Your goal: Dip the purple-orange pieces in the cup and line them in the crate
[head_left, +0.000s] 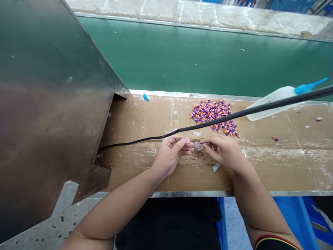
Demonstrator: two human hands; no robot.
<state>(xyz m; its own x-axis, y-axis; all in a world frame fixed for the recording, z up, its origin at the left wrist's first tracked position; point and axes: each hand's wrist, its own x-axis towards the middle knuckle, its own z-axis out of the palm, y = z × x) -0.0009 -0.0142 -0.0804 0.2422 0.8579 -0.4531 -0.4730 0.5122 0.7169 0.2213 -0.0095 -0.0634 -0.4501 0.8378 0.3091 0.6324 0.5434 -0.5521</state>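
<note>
My left hand [170,154] is closed in a pinch, with a small pink disc-shaped piece [187,140] between thumb and forefinger. Just right of it is a small clear round cup [197,147], low over the cardboard. My right hand [225,151] is closed too, its thumb and fingertips pinched together at the cup's right edge. Whether those fingers grip the cup or something tiny at it, I cannot make out. Beyond the hands lies a pile of small purple, orange and pink pieces [214,114].
A black cable [145,140] crosses above the cardboard [145,166], passing in front of a white squeeze bottle [270,100] with a blue nozzle. A blue cap [145,97] lies far left. The green belt [182,55] runs behind; a metal housing [52,104] stands left.
</note>
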